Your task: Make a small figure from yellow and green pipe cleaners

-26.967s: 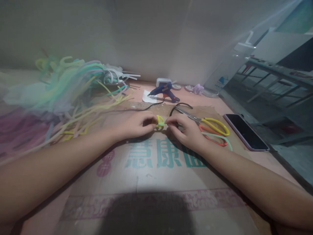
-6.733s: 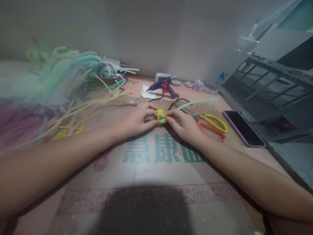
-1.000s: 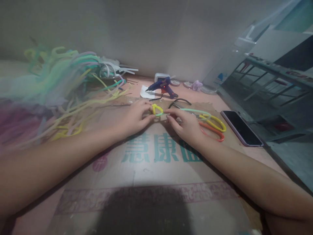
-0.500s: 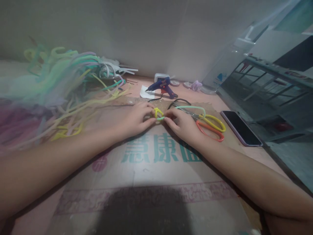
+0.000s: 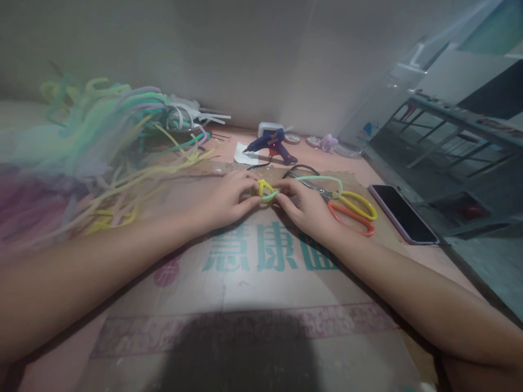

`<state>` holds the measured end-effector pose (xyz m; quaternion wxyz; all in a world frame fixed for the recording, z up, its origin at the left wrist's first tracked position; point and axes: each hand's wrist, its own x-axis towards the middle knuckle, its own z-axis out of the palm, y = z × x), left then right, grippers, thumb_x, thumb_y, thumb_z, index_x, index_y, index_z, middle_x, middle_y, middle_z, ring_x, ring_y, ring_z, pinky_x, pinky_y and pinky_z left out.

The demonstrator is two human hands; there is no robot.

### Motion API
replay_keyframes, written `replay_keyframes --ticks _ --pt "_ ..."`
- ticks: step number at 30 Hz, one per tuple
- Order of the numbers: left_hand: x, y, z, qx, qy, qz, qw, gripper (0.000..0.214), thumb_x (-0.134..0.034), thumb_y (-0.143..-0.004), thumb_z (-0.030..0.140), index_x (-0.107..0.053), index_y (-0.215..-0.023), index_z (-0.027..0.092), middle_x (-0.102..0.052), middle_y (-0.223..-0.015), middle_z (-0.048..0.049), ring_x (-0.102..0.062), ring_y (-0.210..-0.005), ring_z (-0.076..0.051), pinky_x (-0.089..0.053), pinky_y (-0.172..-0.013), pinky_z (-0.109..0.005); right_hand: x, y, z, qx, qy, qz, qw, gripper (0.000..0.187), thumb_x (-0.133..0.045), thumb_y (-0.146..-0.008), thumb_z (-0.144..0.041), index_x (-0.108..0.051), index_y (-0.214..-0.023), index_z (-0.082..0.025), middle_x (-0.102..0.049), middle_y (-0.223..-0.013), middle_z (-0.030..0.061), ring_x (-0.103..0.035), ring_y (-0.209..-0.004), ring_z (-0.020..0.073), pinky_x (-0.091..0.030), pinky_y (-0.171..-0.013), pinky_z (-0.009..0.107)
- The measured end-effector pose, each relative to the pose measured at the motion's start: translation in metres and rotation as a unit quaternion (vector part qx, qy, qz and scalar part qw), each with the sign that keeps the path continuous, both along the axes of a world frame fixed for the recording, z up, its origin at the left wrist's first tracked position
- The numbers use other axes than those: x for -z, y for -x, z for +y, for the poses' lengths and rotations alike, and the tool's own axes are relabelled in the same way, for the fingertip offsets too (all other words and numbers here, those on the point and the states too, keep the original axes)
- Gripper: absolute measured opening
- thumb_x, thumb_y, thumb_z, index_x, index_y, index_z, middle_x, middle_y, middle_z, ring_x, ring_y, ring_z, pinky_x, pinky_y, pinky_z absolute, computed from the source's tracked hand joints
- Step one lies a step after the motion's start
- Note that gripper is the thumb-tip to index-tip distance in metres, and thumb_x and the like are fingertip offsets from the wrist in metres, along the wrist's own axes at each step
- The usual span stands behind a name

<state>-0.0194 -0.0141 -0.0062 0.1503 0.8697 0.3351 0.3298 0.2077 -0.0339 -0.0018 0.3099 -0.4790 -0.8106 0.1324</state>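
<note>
Over the cardboard's far part, my left hand (image 5: 237,198) pinches a small yellow pipe cleaner shape (image 5: 262,187) bent into an open frame. A mint-green pipe cleaner (image 5: 269,196) runs across the lower edge of that frame. My right hand (image 5: 300,207) grips the green one between thumb and forefinger; its long tail loops out behind the hand toward the scissors. The fingers of both hands are closed and nearly meet. Just right of my right hand lie scissors (image 5: 324,192) with one yellow and one orange handle.
A blue glue gun (image 5: 265,141) with a small red light rests beyond my hands, its nozzle over white paper (image 5: 244,155). Heaped pipe cleaners (image 5: 134,111) spread along the left. A phone (image 5: 402,214) lies by the table's right edge, and a clear plastic container (image 5: 368,117) stands behind it.
My right hand has shifted slightly right, drawing a little away from my left hand. More of the green pipe cleaner shows slanting across the yellow frame. My left hand stays almost still.
</note>
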Motion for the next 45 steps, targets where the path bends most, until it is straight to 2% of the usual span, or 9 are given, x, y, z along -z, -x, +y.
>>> replay_keyframes --ticks 5,10,17,24,30,35,40,45 --pt "-0.0006 0.0003 0.0001 0.018 0.001 -0.015 1.0 0.017 -0.054 -0.095 0.033 -0.064 -0.092 0.019 -0.063 -0.111 -0.0079 -0.059 -0.109 -0.023 -0.046 -0.099 -0.04 -0.001 0.0002 -0.0006 -0.004 0.021 0.028 0.999 0.029 -0.054 -0.096 -0.032 -0.062 -0.123 -0.024 -0.077 -0.095 0.0038 -0.071 -0.09 0.0235 -0.051 -0.084 0.037" --pt "-0.0012 0.0005 0.0 0.02 0.011 -0.031 0.999 0.018 -0.054 -0.095 0.033 -0.066 -0.096 0.019 -0.059 -0.118 -0.009 -0.057 -0.116 -0.023 -0.044 -0.105 -0.042 -0.0056 0.0019 -0.0027 -0.03 0.018 0.035 0.999 0.023 -0.052 -0.096 -0.028 -0.066 -0.111 -0.021 -0.076 -0.101 0.0049 -0.07 -0.092 0.0218 -0.051 -0.084 0.035" --pt "0.0015 0.0013 0.002 0.011 0.0 -0.017 1.0 0.021 -0.053 -0.095 0.027 -0.068 -0.107 0.019 -0.06 -0.12 -0.0101 -0.056 -0.119 -0.024 -0.043 -0.106 -0.042 -0.0054 0.0013 -0.0035 -0.05 -0.004 0.034 0.998 0.017 -0.055 -0.094 -0.028 -0.068 -0.1 -0.021 -0.076 -0.099 0.0041 -0.069 -0.09 0.0213 -0.051 -0.083 0.033" --pt "0.0022 0.0002 0.0021 0.016 -0.002 0.0 1.0 0.02 -0.053 -0.095 0.031 -0.069 -0.101 0.02 -0.061 -0.118 -0.0089 -0.057 -0.116 -0.024 -0.044 -0.104 -0.042 -0.0053 0.0016 -0.0037 -0.031 0.012 0.043 0.999 0.015 -0.054 -0.094 -0.03 -0.066 -0.096 -0.021 -0.075 -0.094 0.0034 -0.067 -0.088 0.0208 -0.05 -0.08 0.032" --pt "-0.0011 0.0 0.0 0.034 0.007 0.019 0.999 0.02 -0.05 -0.095 0.025 -0.068 -0.1 0.018 -0.061 -0.118 -0.0099 -0.056 -0.115 -0.024 -0.044 -0.103 -0.042 -0.0056 0.0022 -0.0043 -0.048 0.033 0.042 0.997 0.015 -0.051 -0.096 -0.03 -0.063 -0.097 -0.021 -0.074 -0.092 0.0033 -0.067 -0.085 0.02 -0.049 -0.078 0.031" --pt "-0.0007 -0.0002 0.0002 0.027 0.003 0.002 1.0 0.021 -0.049 -0.096 0.028 -0.067 -0.101 0.019 -0.062 -0.117 -0.0098 -0.057 -0.114 -0.024 -0.045 -0.103 -0.043 -0.0062 0.0018 -0.005 -0.05 0.051 0.052 0.996 0.014 -0.05 -0.096 -0.029 -0.061 -0.1 -0.021 -0.075 -0.094 0.0038 -0.068 -0.087 0.0202 -0.05 -0.079 0.031" --pt "0.0022 0.0006 0.0019 0.022 -0.002 0.017 1.0 0.023 -0.052 -0.096 0.033 -0.069 -0.105 0.021 -0.062 -0.12 -0.0083 -0.057 -0.115 -0.024 -0.044 -0.104 -0.042 -0.0052 0.0022 -0.0041 -0.047 0.048 0.055 0.996 0.014 -0.051 -0.096 -0.03 -0.061 -0.099 -0.021 -0.075 -0.093 0.0036 -0.068 -0.086 0.0203 -0.05 -0.079 0.032" --pt "0.0024 0.0009 0.0025 0.026 -0.002 0.026 0.999 0.021 -0.055 -0.094 0.031 -0.07 -0.105 0.021 -0.063 -0.119 -0.0082 -0.057 -0.115 -0.024 -0.045 -0.102 -0.041 -0.0053 0.0028 -0.0047 -0.043 0.04 0.052 0.997 0.013 -0.051 -0.095 -0.03 -0.061 -0.097 -0.022 -0.074 -0.091 0.0031 -0.068 -0.084 0.02 -0.05 -0.078 0.031"
